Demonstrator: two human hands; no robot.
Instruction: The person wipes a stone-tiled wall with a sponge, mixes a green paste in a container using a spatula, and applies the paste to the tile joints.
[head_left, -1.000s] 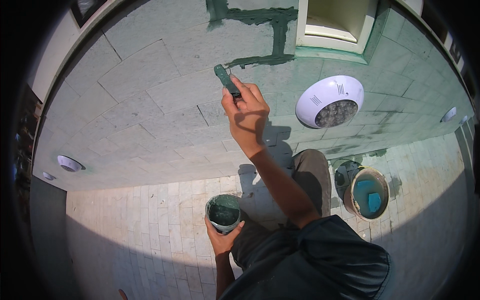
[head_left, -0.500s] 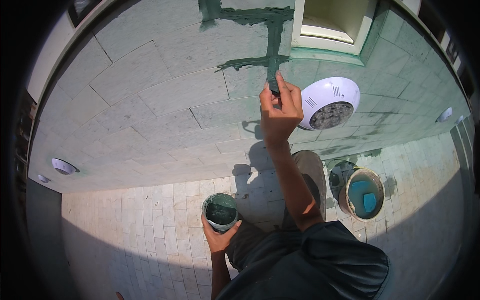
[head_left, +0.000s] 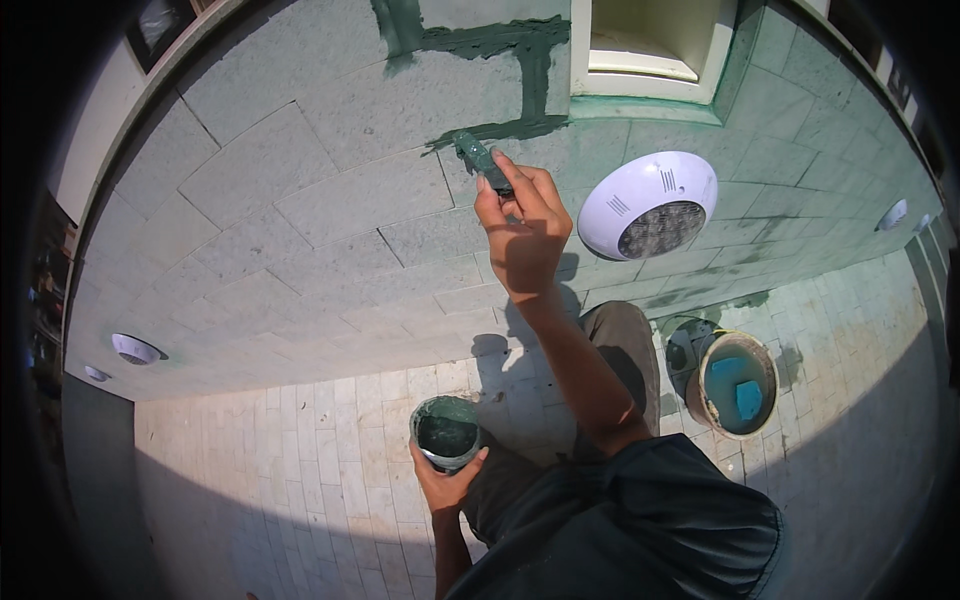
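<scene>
My right hand [head_left: 527, 225] pinches a small flat spreader [head_left: 478, 155] smeared with dark green grout. The spreader's tip is at the left end of a wet grout band [head_left: 500, 131] on the pale tiled wall [head_left: 350, 190]. More dark green grout [head_left: 535, 80] runs along the tile joints above, beside a white-framed recess. Down by my left knee, my left hand [head_left: 447, 484] is wrapped round a round tub [head_left: 446, 407] with dark green grout inside. Its fingers on the far side are hidden.
A white round pool light [head_left: 648, 206] juts from the wall just right of my right hand. On the tiled floor, a bucket [head_left: 712, 408] of cloudy water holds blue sponges [head_left: 749, 400]. The white-framed recess [head_left: 650, 85] opens above. Smaller lights [head_left: 135, 349] sit farther along the wall.
My right hand has moved left with the spreader, from the vertical joint below the recess to the left end of the horizontal band. My left hand still holds the tub.
</scene>
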